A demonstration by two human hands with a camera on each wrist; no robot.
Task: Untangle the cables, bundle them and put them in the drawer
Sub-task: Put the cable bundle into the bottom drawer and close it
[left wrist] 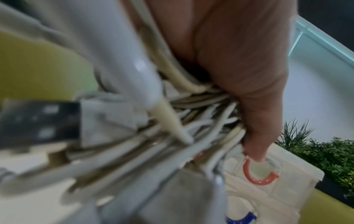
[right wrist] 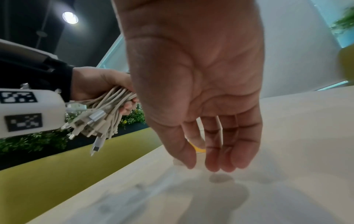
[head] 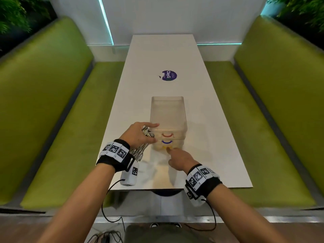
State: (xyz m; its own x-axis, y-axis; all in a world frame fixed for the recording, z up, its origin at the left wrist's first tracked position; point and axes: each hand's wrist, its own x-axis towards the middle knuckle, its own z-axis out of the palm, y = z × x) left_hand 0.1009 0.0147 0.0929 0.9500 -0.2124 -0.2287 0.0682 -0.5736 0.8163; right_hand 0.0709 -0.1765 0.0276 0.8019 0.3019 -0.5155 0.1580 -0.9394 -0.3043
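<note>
My left hand (head: 149,135) grips a bundle of white cables (head: 141,150), whose plug ends hang down toward the table beside the drawer unit's left front corner. The grip and the cables (left wrist: 172,136) fill the left wrist view, and the bundle (right wrist: 103,112) shows again in the right wrist view. The translucent drawer unit (head: 168,111) stands mid-table with red (head: 166,135), blue (head: 166,142) and yellow (head: 164,147) handles; all drawers look closed. My right hand (head: 177,157) is low in front of it, fingers relaxed, and its index fingertip (head: 168,150) touches the yellow handle (right wrist: 199,149).
The white table (head: 201,137) runs away from me between two green benches (head: 52,102). A purple round sticker (head: 169,75) lies beyond the drawer unit. A white tagged device (head: 129,176) hangs under my left wrist, near the table's front edge.
</note>
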